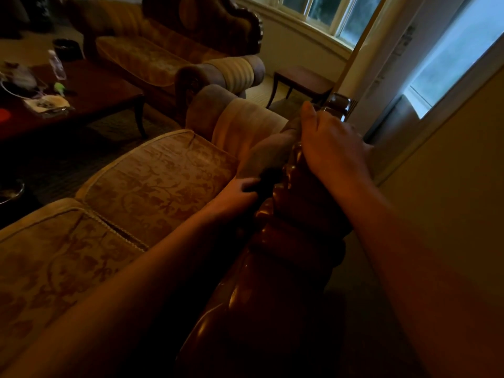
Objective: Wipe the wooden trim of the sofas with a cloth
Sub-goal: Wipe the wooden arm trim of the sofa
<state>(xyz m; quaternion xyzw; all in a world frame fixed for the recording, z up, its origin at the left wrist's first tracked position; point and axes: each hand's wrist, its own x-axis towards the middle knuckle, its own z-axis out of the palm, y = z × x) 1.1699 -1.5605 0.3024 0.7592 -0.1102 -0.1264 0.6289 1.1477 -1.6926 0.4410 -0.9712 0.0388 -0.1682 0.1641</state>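
I stand behind a gold patterned sofa [152,184] whose carved dark wooden top trim [289,236] runs away from me up the middle of the view. A grey cloth [268,152] drapes over the trim's far part. My right hand [331,140] lies on top of the trim with its fingers curled over the cloth's upper end. My left hand [238,193] pinches the cloth's lower end on the sofa's seat side of the trim. A second sofa [169,47] with dark carved wooden trim stands at the back.
A dark wooden coffee table [90,91] at the left carries a water bottle [56,65] and clutter. A small wooden side table [302,81] stands under the window [321,12]. A pale wall [447,186] runs close along my right.
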